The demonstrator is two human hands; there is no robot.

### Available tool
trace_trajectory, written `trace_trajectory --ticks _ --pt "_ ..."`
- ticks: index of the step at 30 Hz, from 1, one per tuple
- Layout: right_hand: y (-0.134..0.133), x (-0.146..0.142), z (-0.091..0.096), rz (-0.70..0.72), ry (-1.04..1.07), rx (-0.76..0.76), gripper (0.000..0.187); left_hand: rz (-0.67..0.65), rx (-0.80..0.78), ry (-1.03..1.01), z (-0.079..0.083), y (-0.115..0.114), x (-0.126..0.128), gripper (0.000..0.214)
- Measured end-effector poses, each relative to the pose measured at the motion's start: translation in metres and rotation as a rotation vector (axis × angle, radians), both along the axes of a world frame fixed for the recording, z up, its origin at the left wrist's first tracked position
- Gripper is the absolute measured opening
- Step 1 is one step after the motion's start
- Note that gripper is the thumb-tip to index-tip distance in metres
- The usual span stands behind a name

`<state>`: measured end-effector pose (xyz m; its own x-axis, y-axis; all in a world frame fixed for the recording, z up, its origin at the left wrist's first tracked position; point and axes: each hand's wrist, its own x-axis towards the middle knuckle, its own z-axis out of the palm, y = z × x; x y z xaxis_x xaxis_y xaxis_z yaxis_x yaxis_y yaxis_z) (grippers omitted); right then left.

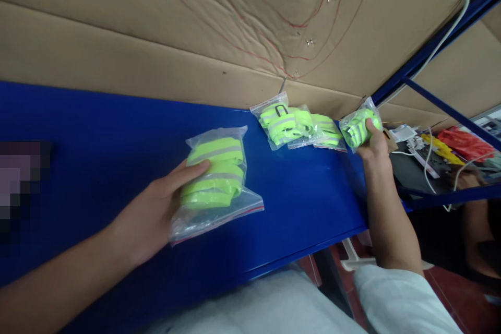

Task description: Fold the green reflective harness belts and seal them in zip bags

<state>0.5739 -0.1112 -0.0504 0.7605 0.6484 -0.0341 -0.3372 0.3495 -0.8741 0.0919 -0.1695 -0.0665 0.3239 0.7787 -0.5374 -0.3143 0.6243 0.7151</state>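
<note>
My left hand [156, 209] grips a clear zip bag [215, 175] above the blue table; rolled neon-yellow reflective straps with grey stripes show through the plastic. At the table's far right corner, my right hand [373, 141] is closed on another bag of reflective straps [358, 128], thumb on top. Left of it lie more such bags in a row, overlapping: one bag with a black buckle [279, 122] leans by the cardboard wall, and a flatter bag [329, 130] rests nearest my right hand. The fingers under both held bags are hidden.
The blue table [117, 125] runs along a cardboard wall [176, 68] with red threads on it. Blue frame bars [430, 107] and a white cable [442, 47] stand at right. Beyond them are red material [464, 143] and another person's arm [475, 240].
</note>
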Motion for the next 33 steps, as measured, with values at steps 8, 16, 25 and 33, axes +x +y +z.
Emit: trace_trajectory --ticks 8,16,25,33 --pt "0.004 0.006 -0.004 0.018 -0.074 -0.078 0.009 -0.032 0.108 0.074 0.007 -0.006 0.001 0.077" --pt "0.009 0.016 -0.004 0.101 -0.220 -0.193 0.010 -0.015 0.205 0.056 0.002 -0.004 0.000 0.067" --pt "-0.004 -0.019 0.006 0.203 -0.342 -0.101 0.019 -0.007 0.311 -0.079 -0.001 -0.005 0.004 0.064" --pt "-0.009 -0.035 0.005 0.260 -0.320 -0.042 0.014 -0.025 0.378 -0.127 0.003 -0.008 0.000 0.056"
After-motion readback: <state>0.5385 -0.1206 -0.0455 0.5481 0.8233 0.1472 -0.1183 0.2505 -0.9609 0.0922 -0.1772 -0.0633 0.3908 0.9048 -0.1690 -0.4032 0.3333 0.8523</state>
